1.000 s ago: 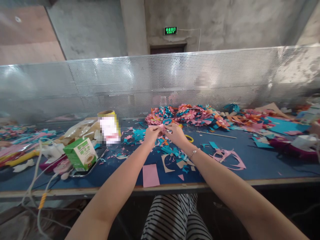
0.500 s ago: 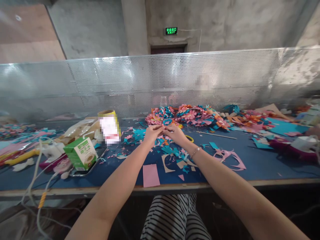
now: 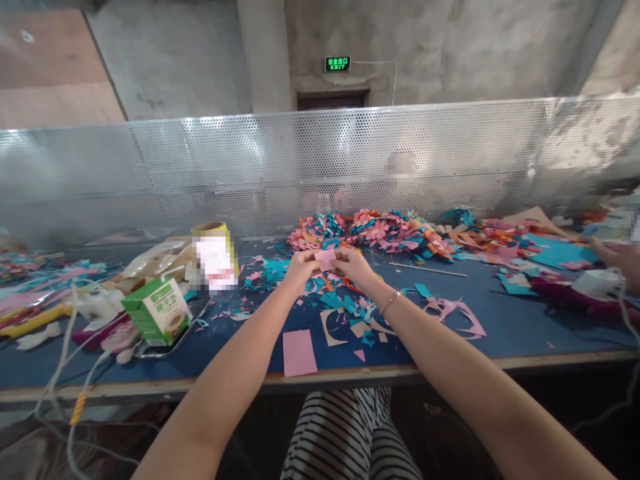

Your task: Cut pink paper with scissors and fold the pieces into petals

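Note:
A small piece of pink paper (image 3: 326, 259) is stretched between my two hands, above the scraps in the middle of the table. My left hand (image 3: 302, 267) pinches its left side, and my right hand (image 3: 351, 268) pinches its right side. Below them lie loose blue, orange and pink paper scraps (image 3: 340, 301). A pink paper rectangle (image 3: 299, 352) rests flat near the table's front edge. Just behind my hands sits a heap of pink, blue and orange paper flowers (image 3: 377, 229).
To the left stand a green drink carton (image 3: 157, 312) and a yellow roll (image 3: 213, 230). A thin stick (image 3: 428, 269) and a cut-out pink sheet (image 3: 457, 317) lie to the right. A perforated metal screen (image 3: 280, 173) runs behind the table. Another person's hand (image 3: 609, 253) shows at far right.
The pink paper now shows flat between my hands, which have drawn slightly apart; before, the fingertips met and mostly hid it. Another person's hand has appeared at the right edge.

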The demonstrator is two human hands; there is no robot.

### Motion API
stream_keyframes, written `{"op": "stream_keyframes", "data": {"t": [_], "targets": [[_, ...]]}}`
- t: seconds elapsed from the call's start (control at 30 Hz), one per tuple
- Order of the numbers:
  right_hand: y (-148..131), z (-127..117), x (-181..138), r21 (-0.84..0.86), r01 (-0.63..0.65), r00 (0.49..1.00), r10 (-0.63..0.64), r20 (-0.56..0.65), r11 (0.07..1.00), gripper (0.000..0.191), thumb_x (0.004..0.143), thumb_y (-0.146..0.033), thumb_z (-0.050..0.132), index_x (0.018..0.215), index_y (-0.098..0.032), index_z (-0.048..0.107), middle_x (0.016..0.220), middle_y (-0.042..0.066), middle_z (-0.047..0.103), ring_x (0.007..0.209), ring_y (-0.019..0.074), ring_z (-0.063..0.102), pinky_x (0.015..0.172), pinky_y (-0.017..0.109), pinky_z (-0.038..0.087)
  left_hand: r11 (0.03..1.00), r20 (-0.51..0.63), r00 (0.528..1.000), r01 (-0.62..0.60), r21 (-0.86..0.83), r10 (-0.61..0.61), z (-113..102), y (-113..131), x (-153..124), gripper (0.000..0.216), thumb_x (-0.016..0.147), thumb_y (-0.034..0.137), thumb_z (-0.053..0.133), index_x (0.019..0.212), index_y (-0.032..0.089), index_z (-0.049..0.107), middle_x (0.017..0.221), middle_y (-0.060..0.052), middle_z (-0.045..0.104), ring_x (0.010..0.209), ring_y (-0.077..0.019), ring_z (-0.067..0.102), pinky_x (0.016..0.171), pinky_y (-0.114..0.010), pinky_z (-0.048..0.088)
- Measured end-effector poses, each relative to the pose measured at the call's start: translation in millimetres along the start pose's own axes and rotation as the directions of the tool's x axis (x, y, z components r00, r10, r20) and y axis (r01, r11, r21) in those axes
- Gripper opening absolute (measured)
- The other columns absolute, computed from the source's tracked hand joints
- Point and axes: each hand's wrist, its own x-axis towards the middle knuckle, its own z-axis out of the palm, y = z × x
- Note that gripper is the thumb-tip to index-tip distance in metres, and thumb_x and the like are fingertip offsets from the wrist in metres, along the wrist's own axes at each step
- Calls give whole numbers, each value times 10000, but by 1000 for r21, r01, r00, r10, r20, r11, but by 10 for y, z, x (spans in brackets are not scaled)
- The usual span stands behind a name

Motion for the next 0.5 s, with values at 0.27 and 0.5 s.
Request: {"op": "stream_keyframes", "data": {"t": [0.27,0.5], "targets": [[-32,-9,-11,205,-88,996,86,21,975,169,579,-228,621,726,-164,570,661,-21,574,587,96,559,619,268,500,998,-35,998,59,-31,-60,2,66,-26,193,533,76,593,701,135,669,646,-22,641,553,-109,569,604,-266,480],[-11,-48,14,73,9,998,-4,-59,997,182,579,-209,571,751,-160,600,724,-6,597,651,104,557,648,262,470,998,41,999,27,-56,-25,34,67,-38,150,540,110,563,629,136,681,740,-47,668,662,-144,599,678,-302,487]]}}
